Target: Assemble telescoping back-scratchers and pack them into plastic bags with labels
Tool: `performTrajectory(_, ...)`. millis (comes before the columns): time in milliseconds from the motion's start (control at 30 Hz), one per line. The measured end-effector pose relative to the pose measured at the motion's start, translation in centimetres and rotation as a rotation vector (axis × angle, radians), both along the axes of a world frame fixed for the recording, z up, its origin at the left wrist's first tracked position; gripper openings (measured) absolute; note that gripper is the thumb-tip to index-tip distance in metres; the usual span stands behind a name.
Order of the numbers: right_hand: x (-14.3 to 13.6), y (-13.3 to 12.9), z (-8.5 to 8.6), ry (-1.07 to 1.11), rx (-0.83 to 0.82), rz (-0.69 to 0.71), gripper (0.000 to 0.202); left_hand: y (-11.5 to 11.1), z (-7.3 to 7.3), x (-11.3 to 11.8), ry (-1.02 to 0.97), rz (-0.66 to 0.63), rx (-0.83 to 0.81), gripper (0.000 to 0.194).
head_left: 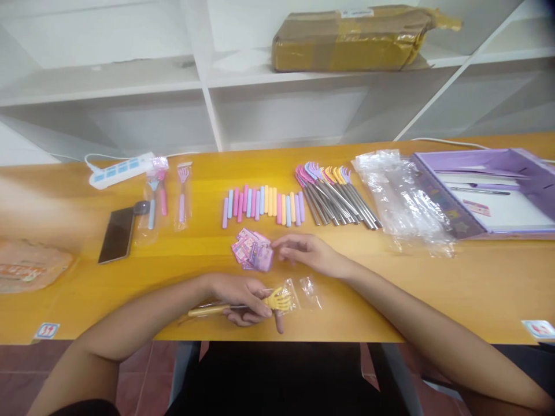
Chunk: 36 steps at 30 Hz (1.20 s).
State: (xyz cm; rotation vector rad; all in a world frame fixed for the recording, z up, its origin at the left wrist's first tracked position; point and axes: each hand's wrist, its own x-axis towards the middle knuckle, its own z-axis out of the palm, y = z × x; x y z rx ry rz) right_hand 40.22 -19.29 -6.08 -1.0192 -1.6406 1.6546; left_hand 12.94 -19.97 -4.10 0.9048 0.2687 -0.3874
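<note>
Near the front edge of the table my left hand (245,299) is closed round a yellow hand-shaped back scratcher (278,300) in a clear bag; its yellow handle sticks out to the left. My right hand (303,252) is beside a small pile of pink and purple cards (254,249), fingers curled and apart, with nothing visible in them. Behind the cards lies a row of coloured handle tubes (264,203). To their right are several metal rods with coloured claw heads (336,196). A small clear wrapper (311,292) lies right of the bagged scratcher.
Clear bags (403,199) lie by a purple box (481,231) at right. At left are bagged scratchers (182,199), a phone (116,235), a power strip (122,170) and an orange package (32,266). A taped carton (347,43) sits on the shelf behind.
</note>
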Motion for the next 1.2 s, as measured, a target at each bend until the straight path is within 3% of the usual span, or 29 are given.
performTrajectory(100,0.9,-0.2,0.6,-0.051,0.055,0.084,0.040,0.0,0.0,0.0,-0.018,0.061,-0.041,0.038)
performTrajectory(233,2.1,-1.1,1.9,-0.085,0.023,0.343,0.045,-0.1,-0.4,0.2,-0.023,0.153,-0.091,0.042)
performTrajectory(300,1.7,-1.8,2.0,-0.020,-0.017,0.350,0.041,-0.1,-0.6,0.3,-0.007,0.200,-0.086,0.041)
performTrajectory(433,0.4,-2.3,1.4,0.030,-0.048,0.247,0.042,-0.2,-1.1,0.5,-0.024,0.233,-0.041,0.045)
performTrajectory(500,0.5,-2.0,1.1,0.017,0.001,0.114,0.043,-0.1,-1.5,0.4,-0.051,0.226,-0.039,0.049)
performTrajectory(533,0.8,-1.7,1.0,0.022,0.059,-0.010,0.043,-0.1,-1.7,0.4,-0.065,0.216,-0.048,0.050)
performTrajectory(633,2.5,-0.6,1.2,0.173,0.296,-0.551,0.044,0.1,-2.5,0.4,-0.094,0.187,-0.087,0.051)
performTrajectory(700,3.8,0.1,1.6,0.235,0.381,-0.729,0.045,0.1,-3.0,0.4,-0.110,0.184,-0.104,0.049)
performTrajectory(800,5.5,0.6,2.3,0.068,0.315,-0.608,0.040,0.0,-3.2,0.5,-0.124,0.171,-0.096,0.048)
performTrajectory(867,5.9,0.8,2.7,0.087,0.319,-0.683,0.040,0.0,-3.2,0.5,-0.130,0.186,-0.087,0.047)
performTrajectory(967,5.6,0.7,2.9,0.306,0.339,-0.793,0.039,0.0,-2.7,0.4,-0.112,0.200,-0.077,0.046)
performTrajectory(1100,4.5,0.5,2.4,0.335,0.271,-0.537,0.040,0.0,-1.7,0.5,-0.106,0.169,-0.019,0.045)
performTrajectory(1200,5.9,0.9,3.2,0.187,0.393,-0.566,0.034,0.0,-1.0,0.6,-0.070,0.192,0.012,0.052)
